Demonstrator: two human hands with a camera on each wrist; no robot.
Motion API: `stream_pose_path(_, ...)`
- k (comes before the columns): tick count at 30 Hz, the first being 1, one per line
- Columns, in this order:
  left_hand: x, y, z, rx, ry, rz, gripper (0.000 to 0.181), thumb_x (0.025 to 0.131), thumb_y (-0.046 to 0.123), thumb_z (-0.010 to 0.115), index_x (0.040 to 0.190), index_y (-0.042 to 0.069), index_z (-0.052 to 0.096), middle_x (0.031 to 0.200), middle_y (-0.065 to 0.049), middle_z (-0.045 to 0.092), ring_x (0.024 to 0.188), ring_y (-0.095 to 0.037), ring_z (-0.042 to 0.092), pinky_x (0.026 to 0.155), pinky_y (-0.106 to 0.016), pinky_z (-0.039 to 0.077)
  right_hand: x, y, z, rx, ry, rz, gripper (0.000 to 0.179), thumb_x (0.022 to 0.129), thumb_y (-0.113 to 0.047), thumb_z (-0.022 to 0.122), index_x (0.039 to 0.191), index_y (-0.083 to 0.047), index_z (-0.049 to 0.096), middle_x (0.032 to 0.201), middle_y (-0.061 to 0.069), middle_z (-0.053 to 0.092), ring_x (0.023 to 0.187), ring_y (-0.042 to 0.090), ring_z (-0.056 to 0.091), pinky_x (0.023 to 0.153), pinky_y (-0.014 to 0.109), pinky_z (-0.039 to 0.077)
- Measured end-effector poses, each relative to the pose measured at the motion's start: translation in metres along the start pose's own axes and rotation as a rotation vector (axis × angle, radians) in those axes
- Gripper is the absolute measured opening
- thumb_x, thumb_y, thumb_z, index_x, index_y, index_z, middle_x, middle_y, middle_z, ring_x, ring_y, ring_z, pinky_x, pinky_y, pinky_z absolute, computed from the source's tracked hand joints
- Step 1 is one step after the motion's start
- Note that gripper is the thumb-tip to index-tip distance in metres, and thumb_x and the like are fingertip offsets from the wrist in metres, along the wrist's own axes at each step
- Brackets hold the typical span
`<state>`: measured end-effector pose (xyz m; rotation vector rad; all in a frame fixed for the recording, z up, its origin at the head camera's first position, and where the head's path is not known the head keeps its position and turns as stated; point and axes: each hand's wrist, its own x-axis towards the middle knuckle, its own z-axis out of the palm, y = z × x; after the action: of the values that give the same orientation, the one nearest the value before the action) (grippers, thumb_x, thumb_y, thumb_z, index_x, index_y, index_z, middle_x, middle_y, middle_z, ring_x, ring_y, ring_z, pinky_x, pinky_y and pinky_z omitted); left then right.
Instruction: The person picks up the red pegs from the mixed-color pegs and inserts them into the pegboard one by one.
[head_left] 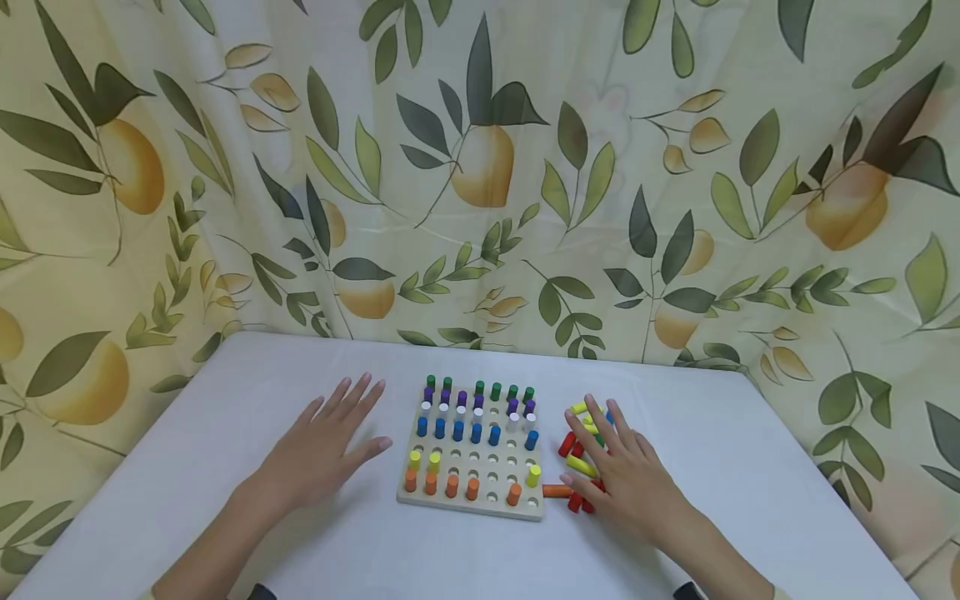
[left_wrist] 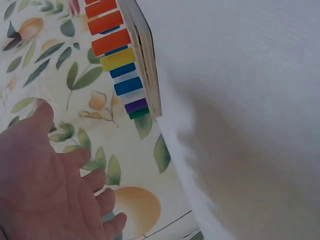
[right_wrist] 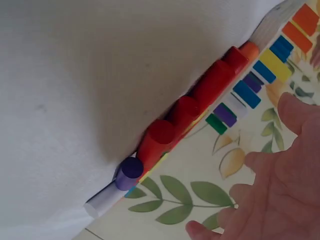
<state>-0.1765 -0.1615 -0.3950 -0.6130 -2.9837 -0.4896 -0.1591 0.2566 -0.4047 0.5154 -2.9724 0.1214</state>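
A wooden pegboard [head_left: 498, 509] lies on the table with rows of coloured pegs standing in its holes: green, purple, white, blue, yellow and orange. Several holes have no peg. To the board's left my left hand [head_left: 318, 457] is spread with fingers straight, apart from the board and holding nothing. My right hand [head_left: 628, 482] spreads over the loose pegs on the other side, hiding part of them. Among these are a red peg [head_left: 567, 443], a yellow peg [head_left: 582, 467] and an orange peg [head_left: 557, 492] by the board's edge. The right wrist view also shows a purple peg [right_wrist: 129, 173] and a white peg [right_wrist: 102, 199].
A white cloth-covered table [head_left: 360, 542] carries everything. Behind it hangs a curtain [head_left: 465, 275] printed with fruit and leaves. Dark bands [head_left: 261, 592] show at both wrists along the bottom edge of the head view.
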Motion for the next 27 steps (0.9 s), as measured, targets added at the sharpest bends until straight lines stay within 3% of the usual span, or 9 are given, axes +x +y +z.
stream_pose_path(4, 0.011, -0.001, 0.002, -0.099, -0.050, -0.002, 0.080, 0.106, 0.063, 0.039, 0.167, 0.016, 0.021, 0.171, -0.011, 0.015, 0.156, -0.038, 0.009, 0.121, -0.064, 0.010, 0.003, -0.003, -0.003, 0.034, -0.016, 0.001, 0.080, 0.097, -0.055, 0.065, 0.162, -0.018, 0.037, 0.170, 0.016, 0.019, 0.153, 0.049, 0.010, 0.109, 0.076, 0.029)
stream_pose_path(10, 0.030, -0.001, 0.009, -0.264, -0.177, -0.034, 0.080, 0.107, 0.063, 0.032, 0.167, 0.012, 0.018, 0.171, -0.013, 0.014, 0.156, -0.040, 0.003, 0.121, -0.065, 0.006, 0.001, -0.004, -0.006, 0.069, -0.057, 0.023, 0.077, 0.099, -0.054, 0.063, 0.162, -0.019, 0.037, 0.170, 0.016, 0.019, 0.153, 0.050, 0.009, 0.108, 0.077, 0.030)
stream_pose_path(16, 0.046, -0.003, 0.018, -0.411, -0.277, -0.082, 0.078, 0.106, 0.065, 0.031, 0.168, 0.021, 0.013, 0.173, -0.011, 0.007, 0.156, -0.041, 0.000, 0.117, -0.073, 0.009, -0.001, -0.001, -0.011, 0.060, -0.057, 0.027, 0.075, 0.099, -0.055, 0.062, 0.161, -0.019, 0.039, 0.170, 0.017, 0.019, 0.153, 0.050, 0.010, 0.108, 0.076, 0.030)
stream_pose_path(20, 0.052, -0.001, 0.022, -0.462, -0.313, -0.095, 0.074, 0.107, 0.063, 0.032, 0.168, 0.027, 0.011, 0.173, -0.013, 0.004, 0.156, -0.042, 0.000, 0.115, -0.075, 0.010, -0.001, 0.000, -0.012, 0.063, -0.052, 0.022, 0.075, 0.099, -0.053, 0.063, 0.161, -0.018, 0.040, 0.170, 0.017, 0.019, 0.153, 0.050, 0.010, 0.108, 0.075, 0.030)
stream_pose_path(27, 0.063, -0.004, 0.026, -0.518, -0.341, -0.112, 0.071, 0.109, 0.060, 0.029, 0.168, 0.025, 0.013, 0.172, -0.015, 0.008, 0.156, -0.039, 0.006, 0.119, -0.067, 0.013, 0.002, -0.001, -0.013, 0.071, -0.055, 0.025, 0.074, 0.099, -0.051, 0.065, 0.161, -0.018, 0.040, 0.170, 0.017, 0.017, 0.153, 0.050, 0.010, 0.109, 0.075, 0.030)
